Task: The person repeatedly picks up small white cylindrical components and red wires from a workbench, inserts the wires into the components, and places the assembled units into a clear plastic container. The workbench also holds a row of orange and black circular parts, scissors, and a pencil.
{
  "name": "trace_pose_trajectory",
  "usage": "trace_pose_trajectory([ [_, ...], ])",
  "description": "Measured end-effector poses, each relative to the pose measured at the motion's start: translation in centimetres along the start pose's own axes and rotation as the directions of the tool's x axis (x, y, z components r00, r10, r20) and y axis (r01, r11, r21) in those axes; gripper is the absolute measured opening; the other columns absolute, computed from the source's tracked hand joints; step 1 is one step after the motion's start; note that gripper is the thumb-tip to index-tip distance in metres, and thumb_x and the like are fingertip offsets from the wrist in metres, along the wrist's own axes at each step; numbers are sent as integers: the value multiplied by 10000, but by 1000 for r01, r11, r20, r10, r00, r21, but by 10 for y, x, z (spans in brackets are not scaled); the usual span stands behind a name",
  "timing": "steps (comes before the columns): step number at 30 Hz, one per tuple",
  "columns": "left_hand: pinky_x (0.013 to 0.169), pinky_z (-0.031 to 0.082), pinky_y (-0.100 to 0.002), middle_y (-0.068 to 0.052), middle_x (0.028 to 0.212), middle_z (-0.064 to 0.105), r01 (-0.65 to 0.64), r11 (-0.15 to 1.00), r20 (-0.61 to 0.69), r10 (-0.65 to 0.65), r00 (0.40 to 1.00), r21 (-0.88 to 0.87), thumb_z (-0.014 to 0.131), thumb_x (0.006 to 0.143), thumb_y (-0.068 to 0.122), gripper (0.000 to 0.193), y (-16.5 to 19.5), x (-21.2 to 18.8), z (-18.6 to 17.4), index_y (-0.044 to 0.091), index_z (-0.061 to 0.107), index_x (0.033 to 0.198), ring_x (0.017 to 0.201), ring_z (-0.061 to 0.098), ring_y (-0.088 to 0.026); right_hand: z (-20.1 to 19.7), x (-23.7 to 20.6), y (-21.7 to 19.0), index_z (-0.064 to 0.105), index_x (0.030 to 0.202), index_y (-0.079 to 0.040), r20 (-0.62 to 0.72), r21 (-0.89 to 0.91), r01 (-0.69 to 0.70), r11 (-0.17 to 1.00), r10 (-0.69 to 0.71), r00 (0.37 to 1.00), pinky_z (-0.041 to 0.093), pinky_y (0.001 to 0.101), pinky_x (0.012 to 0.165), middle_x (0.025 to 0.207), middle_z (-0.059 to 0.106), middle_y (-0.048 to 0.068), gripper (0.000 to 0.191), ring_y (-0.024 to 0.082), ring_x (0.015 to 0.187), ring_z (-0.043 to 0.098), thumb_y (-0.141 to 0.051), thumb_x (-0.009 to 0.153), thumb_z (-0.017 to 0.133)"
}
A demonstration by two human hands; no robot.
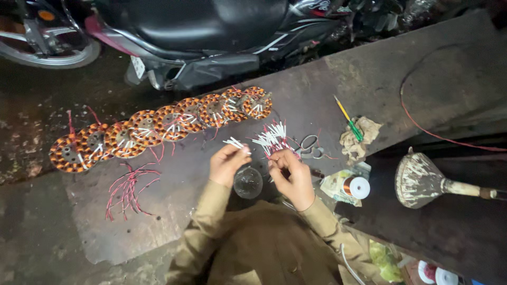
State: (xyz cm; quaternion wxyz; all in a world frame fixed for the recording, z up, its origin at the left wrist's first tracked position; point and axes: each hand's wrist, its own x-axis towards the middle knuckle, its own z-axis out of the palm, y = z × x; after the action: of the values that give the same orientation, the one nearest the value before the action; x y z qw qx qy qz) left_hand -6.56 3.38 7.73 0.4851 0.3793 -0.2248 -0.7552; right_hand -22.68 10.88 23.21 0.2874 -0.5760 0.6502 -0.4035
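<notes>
Left hand [228, 162] pinches a few white sleeves [235, 142]; right hand [290, 174] is clenched on the red-wire bundle [272, 138] mid-table. Light, limp, slippery (likely); best pinched near the ends.

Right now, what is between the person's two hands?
In the head view, a small round clear glass bowl sits on the metal sheet between the left hand and right hand.

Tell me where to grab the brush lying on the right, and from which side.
Take the brush by its pale handle, which lies flat and points right, away from the fanned, paint-flecked bristle head. Come from above with fingers across the shaft, probably near the middle: the handle is narrow and bare, while the head is wide and messy. The right hand is closer than the left hand.
</notes>
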Motion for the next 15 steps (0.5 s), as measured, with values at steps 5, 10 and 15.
trace_pose_trajectory([
  [5,758,602,-266,-86,994,746,-85,995,117,78,990,55,754,921,8,137,40,-45,45,-43,725,1045,864,705,-137,9,3,-23,615,1033,-22,-40,-103,213,972,-218,975,485,299,561,692,625,88,143,134,593,585,-66,933,707],
  [10,743,594,-270,-84,966,757,-237,966,117,225,967,103,738,927,4,149,58,-58,62,-49,701,1061,845,715,-141,10,3,-36,608,1037,-17,0,-271,383,883,-398,917,501,362,595,763,671,146,114,256,671,675,-51,959,684],
  [15,759,583,-273,-87,979,744,-230,972,111,224,968,46,721,949,-3,190,62,-64,59,-61,687,1126,841,690,-134,17,5,-28,592,1042,-4,109,321,-14,947,-22,994,457,290,575,717,612,62,91,126,622,577,-94,1055,578],
])
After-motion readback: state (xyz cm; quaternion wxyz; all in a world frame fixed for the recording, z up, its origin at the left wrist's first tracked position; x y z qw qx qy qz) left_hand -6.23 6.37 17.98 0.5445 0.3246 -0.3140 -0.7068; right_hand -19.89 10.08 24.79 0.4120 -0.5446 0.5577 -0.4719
